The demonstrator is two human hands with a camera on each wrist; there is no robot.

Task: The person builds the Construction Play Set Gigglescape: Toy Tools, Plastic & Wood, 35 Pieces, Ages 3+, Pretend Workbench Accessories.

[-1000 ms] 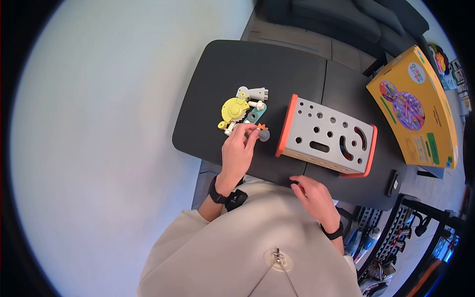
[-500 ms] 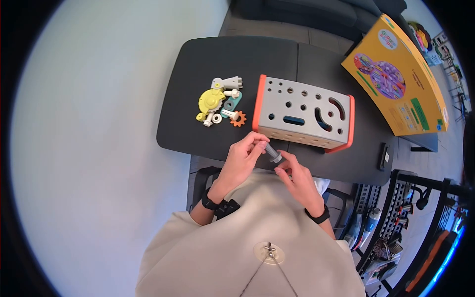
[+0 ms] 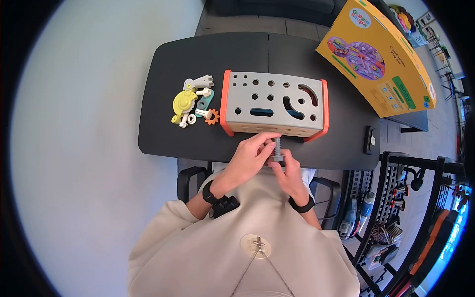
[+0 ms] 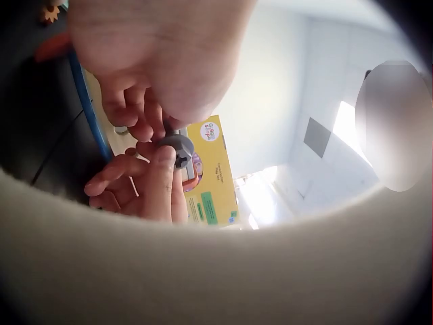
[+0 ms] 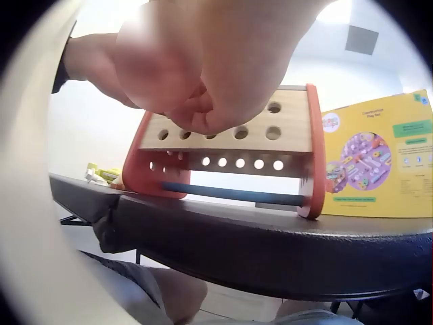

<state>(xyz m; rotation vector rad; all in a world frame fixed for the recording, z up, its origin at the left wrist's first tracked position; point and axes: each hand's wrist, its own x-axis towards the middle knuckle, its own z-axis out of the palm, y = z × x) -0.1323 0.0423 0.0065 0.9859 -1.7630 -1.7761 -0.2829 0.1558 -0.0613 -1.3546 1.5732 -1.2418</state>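
A grey toy bolt (image 3: 277,147) stands upright between both hands, close to the front edge of the table, its threaded shaft up and its head down. My left hand (image 3: 251,156) pinches the shaft near its upper end. The right hand (image 3: 290,178) grips the bolt at its head from below. In the left wrist view the round bolt head (image 4: 180,146) shows a cross slot, with the right thumb (image 4: 161,179) on it. Just beyond the hands sits a toy workbench box (image 3: 274,99) with a grey holed top and red ends. Fingers hide the bolt in the right wrist view.
Left of the box lie a yellow geared toy part (image 3: 184,102), an orange gear (image 3: 212,117), a white bolt (image 3: 203,114) and a teal plate (image 3: 208,98). A large yellow carton (image 3: 378,59) stands at the back right. A small black object (image 3: 369,140) lies at the table's right edge.
The left hand has brought the grey bolt from beside the loose parts rightward to the front of the box. The right hand has come up and taken hold of its head. The view has shifted right.
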